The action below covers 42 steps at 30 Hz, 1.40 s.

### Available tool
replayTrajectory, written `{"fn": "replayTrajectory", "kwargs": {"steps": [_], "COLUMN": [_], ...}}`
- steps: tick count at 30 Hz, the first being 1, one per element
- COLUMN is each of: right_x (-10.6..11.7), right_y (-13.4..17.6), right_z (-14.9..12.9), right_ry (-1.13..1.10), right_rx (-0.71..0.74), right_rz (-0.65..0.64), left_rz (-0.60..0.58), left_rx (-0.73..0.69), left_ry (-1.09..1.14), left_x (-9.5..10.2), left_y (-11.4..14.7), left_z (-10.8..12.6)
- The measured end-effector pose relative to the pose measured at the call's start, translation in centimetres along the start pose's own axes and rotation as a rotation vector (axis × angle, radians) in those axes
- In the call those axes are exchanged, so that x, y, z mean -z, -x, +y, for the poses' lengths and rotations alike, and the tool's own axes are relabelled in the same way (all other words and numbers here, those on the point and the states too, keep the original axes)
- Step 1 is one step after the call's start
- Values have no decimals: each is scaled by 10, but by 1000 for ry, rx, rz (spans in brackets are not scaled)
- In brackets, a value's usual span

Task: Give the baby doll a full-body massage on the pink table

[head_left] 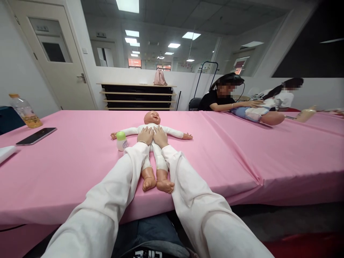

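Observation:
A baby doll (162, 159) with a white cloth body lies on its back on the pink tablecloth (88, 172), head away from me and feet toward the near edge. Its arms stretch out to both sides. My left hand (145, 136) rests flat on the left of the doll's chest, fingers extended. Beside it, my right hand (160, 137) lies flat on the chest's right side, fingers also extended. Both hands hold nothing. A small white bottle with a green cap (122, 142) stands upright by the doll's arm, left of my left hand.
A phone (37, 136) and a bottle of yellow liquid (27, 111) are at the far left. Across the table to the right, a person (221, 95) has a hand on another doll (258, 114). A lotion bottle (305, 114) is beyond, near a second person (285, 96).

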State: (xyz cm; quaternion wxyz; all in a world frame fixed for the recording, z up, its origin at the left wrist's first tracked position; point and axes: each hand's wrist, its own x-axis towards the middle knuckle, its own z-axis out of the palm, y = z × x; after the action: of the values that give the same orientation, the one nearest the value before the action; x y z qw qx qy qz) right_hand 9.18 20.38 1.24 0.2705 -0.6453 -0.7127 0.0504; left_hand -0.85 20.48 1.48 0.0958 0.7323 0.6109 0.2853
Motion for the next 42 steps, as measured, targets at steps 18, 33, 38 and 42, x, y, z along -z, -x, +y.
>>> {"fn": "replayTrajectory", "kwargs": {"steps": [18, 33, 38, 42], "right_x": [-2, -11, -10, -5], "right_y": [1, -6, -8, -4], "right_z": [13, 14, 14, 11], "right_ry": [-236, -174, -115, -73], "right_rx": [297, 210, 183, 118], "right_rz": [245, 134, 111, 96], "left_rz": [223, 175, 128, 54], "left_rx": [-293, -292, -268, -177], "left_ry": [-470, -310, -166, -127], "left_x": [6, -2, -4, -3], "left_y": [21, 10, 4, 1], "left_z": [16, 7, 3, 0]}}
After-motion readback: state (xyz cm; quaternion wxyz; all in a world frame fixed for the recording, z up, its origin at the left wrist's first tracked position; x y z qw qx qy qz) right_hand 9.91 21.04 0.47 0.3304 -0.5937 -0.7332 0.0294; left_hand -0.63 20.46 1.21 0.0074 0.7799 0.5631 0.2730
